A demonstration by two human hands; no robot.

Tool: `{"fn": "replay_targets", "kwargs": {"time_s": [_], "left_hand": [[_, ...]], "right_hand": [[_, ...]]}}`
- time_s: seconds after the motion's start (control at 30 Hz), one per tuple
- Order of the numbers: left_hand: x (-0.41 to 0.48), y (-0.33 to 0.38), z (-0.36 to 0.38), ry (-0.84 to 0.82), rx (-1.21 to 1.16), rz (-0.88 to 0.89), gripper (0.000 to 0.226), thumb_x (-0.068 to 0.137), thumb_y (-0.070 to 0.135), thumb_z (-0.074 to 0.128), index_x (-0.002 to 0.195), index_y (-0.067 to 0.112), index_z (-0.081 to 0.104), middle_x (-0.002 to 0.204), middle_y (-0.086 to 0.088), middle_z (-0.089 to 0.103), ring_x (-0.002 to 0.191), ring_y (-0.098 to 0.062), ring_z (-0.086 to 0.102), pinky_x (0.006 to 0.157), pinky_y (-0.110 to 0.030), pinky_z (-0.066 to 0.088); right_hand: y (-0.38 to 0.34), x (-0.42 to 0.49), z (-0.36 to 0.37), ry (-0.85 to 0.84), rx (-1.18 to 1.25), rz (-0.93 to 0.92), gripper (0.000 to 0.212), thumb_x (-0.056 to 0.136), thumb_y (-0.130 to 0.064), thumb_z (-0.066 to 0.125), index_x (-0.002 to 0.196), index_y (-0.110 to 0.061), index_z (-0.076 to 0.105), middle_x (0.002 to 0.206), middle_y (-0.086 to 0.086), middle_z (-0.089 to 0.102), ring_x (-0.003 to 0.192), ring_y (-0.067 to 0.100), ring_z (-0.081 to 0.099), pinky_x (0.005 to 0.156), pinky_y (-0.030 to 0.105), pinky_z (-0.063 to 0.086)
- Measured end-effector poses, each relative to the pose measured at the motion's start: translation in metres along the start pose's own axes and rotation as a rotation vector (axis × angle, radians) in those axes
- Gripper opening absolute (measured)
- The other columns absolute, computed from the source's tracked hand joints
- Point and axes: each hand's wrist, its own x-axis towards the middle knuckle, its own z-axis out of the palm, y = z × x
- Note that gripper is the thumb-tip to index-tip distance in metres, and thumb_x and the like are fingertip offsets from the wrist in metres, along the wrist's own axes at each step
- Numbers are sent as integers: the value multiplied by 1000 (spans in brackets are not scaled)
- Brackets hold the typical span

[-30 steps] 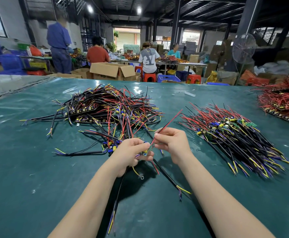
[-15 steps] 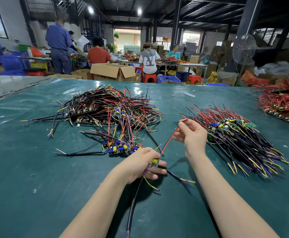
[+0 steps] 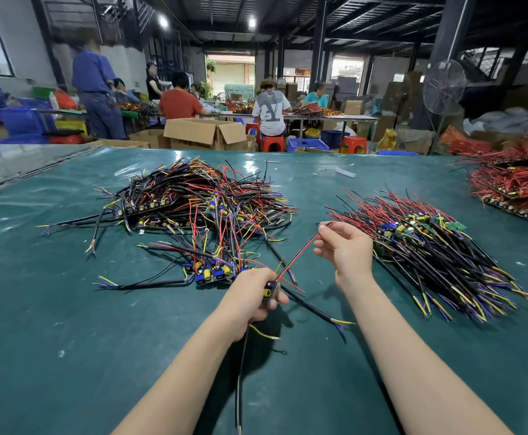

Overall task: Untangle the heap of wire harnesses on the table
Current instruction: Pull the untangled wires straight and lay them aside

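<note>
The step in hand looks like freeing a single harness (image 3: 269, 289) and straightening its leads before it joins the sorted lot. The left hand (image 3: 250, 293) is curled round the harness's small board, low over the table (image 3: 68, 309) and just in front of the tangled heap (image 3: 200, 208). The harness's black cable (image 3: 240, 372) hangs down toward the near edge. The right hand (image 3: 347, 251) pinches the far end of the red lead (image 3: 297, 255) between thumb and forefinger, the other fingers loosely spread, and the lead runs straight and taut between the two hands. To do this well, I judge the pull should follow the line of the lead, gentle and even, so the strain falls along the wire and not on its joint at the board. The left grip is better placed on the board's edges than on its components. A second black cable (image 3: 316, 307) with yellow and blue tips lies on the table just right of the left hand. I cannot tell whether it belongs to the held harness or to a neighbour, so it is worth checking before lifting, lest it drag others out of the heap. Once every lead hangs free, the harness seems meant for the combed pile (image 3: 429, 246) on the right. It should be laid as the rest lie there, with the board toward the far side and the cable tips toward the near side.
</note>
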Motion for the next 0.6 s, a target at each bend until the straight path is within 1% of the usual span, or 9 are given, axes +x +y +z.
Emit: {"fn": "replay_targets", "kwargs": {"time_s": [0.07, 0.13, 0.17, 0.27, 0.33, 0.43, 0.5, 0.53, 0.6], "left_hand": [[1, -2, -3, 41, 147, 55, 16, 89, 11, 42, 74, 11, 47, 46, 1, 59, 33, -6, 39, 33, -13, 20], [-1, -2, -5, 33, 215, 105, 10, 89, 12, 46, 82, 14, 52, 50, 1, 61, 36, -6, 40, 34, -14, 23], [-1, -3, -6, 20, 233, 147, 13, 90, 11, 46, 82, 16, 56, 51, 3, 61, 37, -5, 41, 34, -13, 24], [-1, -2, -8, 13, 298, 273, 27, 89, 5, 46, 70, 15, 62, 50, 7, 60, 38, -2, 45, 38, -10, 31], [-2, -3, -5, 34, 328, 295, 29, 87, 2, 46, 64, 14, 61, 47, 7, 59, 38, -2, 48, 40, -10, 33], [-1, -4, -2, 84, 266, 307, 30, 84, 1, 47, 61, 13, 61, 46, 6, 59, 38, -2, 48, 37, -9, 30], [0, -3, -4, 125, 156, 286, 28, 84, 2, 48, 63, 12, 62, 47, 6, 61, 39, -1, 48, 37, -10, 30], [1, -2, -6, 145, 88, 268, 26, 85, 4, 49, 65, 12, 63, 48, 6, 62, 40, -1, 49, 38, -10, 31], [1, -1, -8, 172, -33, 235, 24, 86, 5, 50, 67, 12, 63, 50, 6, 63, 40, -1, 49, 38, -11, 32]], "right_hand": [[-1, 0, 1, 1, -52, -45, 24, 88, 3, 54, 67, -9, 57, 40, -6, 55, 36, 2, 51, 38, 16, 45], [-2, 0, 0, 17, -53, -47, 27, 89, 2, 51, 65, -9, 58, 41, -6, 53, 35, 2, 50, 36, 16, 44], [-3, 1, -1, 27, -27, -23, 28, 89, 2, 50, 64, -9, 57, 40, -6, 53, 34, 3, 49, 35, 16, 43], [-7, 2, -4, 56, 83, 91, 28, 89, 2, 46, 63, -5, 53, 36, -5, 50, 28, 3, 42, 31, 13, 38], [-10, 4, -5, 81, 119, 180, 29, 89, 0, 46, 61, -5, 52, 33, -6, 48, 27, 2, 39, 31, 11, 34], [-9, 2, -4, 90, 218, 306, 28, 92, -7, 47, 65, -6, 55, 35, -5, 51, 29, 2, 45, 33, 12, 39], [-8, -1, -1, -5, 224, 361, 25, 94, -14, 49, 73, -4, 58, 41, -2, 57, 34, 3, 53, 37, 14, 45], [-8, -3, 1, -89, 170, 387, 25, 94, -17, 50, 76, -3, 59, 44, -2, 58, 37, 4, 55, 39, 14, 46], [-8, -11, 7, -307, -15, 429, 20, 92, -16, 53, 78, -4, 61, 47, -2, 58, 39, 4, 55, 40, 15, 46]]}}
